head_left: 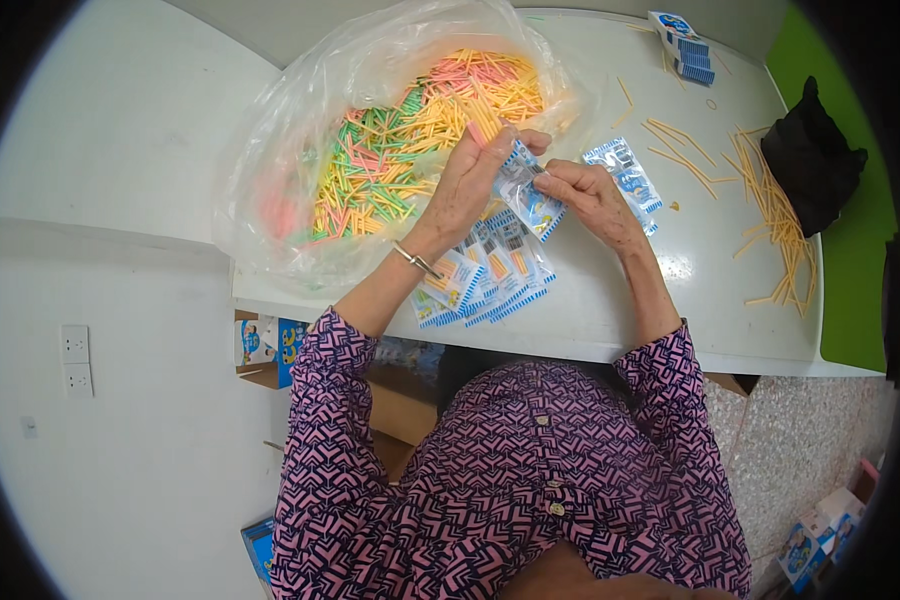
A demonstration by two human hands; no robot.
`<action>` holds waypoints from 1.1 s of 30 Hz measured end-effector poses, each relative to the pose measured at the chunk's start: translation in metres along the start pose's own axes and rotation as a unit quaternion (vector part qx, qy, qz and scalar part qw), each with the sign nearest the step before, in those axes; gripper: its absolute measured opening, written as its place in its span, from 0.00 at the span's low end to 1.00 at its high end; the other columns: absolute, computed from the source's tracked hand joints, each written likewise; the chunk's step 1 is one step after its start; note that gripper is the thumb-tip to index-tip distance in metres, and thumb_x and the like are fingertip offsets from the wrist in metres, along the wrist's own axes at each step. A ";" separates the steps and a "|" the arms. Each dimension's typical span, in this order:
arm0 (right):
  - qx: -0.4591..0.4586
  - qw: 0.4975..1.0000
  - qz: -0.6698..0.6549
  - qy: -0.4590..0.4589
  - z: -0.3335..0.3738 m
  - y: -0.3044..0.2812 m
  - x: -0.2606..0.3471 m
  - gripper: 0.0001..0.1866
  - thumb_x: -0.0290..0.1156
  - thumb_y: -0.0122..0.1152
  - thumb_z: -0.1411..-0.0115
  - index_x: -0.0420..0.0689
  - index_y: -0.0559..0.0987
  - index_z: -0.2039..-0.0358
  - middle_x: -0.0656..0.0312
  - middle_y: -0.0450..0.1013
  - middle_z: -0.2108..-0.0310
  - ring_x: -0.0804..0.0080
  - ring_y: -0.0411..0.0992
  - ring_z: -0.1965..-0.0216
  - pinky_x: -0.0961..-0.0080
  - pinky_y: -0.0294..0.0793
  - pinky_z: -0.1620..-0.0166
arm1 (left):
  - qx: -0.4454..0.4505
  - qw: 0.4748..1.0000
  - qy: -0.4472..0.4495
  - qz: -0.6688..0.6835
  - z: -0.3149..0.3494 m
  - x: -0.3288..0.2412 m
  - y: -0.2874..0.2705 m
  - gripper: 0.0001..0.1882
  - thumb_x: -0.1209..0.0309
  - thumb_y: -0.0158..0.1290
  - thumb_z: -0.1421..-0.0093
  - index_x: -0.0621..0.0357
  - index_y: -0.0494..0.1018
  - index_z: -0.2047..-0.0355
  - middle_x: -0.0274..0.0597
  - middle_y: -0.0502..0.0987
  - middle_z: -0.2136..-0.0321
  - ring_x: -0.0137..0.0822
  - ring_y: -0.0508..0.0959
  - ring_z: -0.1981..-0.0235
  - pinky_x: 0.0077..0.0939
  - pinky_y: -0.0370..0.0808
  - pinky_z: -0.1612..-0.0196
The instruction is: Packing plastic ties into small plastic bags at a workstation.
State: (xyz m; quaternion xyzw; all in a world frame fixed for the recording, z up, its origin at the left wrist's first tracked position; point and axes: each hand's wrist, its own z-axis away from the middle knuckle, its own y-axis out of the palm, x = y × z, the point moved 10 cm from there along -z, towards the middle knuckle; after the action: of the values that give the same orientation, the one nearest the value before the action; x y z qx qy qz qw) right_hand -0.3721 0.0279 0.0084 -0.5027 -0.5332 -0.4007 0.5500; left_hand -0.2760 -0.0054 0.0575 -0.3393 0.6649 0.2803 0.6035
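My left hand point(470, 178) is closed around a small bundle of thin pink and yellow sticks point(484, 118), which stands up past the thumb. Just beside that bundle is a blue-and-white clear packet point(532, 200). My right hand point(588, 198) pinches this packet's edge between thumb and fingers. Whether the left fingertips also grip the packet is hidden. Below both hands, several filled packets point(498, 272) overlap near the table's front edge, with sticks showing through. More flat packets point(622, 178) lie beyond my right hand.
A large clear plastic bag point(260, 190) holds loose pink, green and yellow sticks point(370, 170). Yellow sticks point(785, 240) are scattered along the right of the white table point(685, 300), near a black cloth-like item point(812, 160). A bundle of packets point(685, 50) lies at the far right.
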 end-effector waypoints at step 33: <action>-0.101 0.987 -0.115 -0.039 -0.012 -0.022 -0.012 0.12 0.35 0.60 0.43 0.39 0.81 0.65 0.71 0.72 0.76 0.86 0.64 0.75 0.85 0.63 0.70 | -0.003 0.993 0.033 -0.113 -0.019 -0.009 -0.022 0.12 0.74 0.53 0.42 0.64 0.69 0.58 0.37 0.76 0.64 0.24 0.75 0.61 0.18 0.71 0.58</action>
State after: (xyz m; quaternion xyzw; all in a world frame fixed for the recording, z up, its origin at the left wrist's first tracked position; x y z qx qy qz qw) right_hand -0.3929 0.0110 -0.0003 -0.5061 -0.5653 -0.4933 0.4255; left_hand -0.2696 -0.0325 0.0699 -0.4230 0.6408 0.2011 0.6082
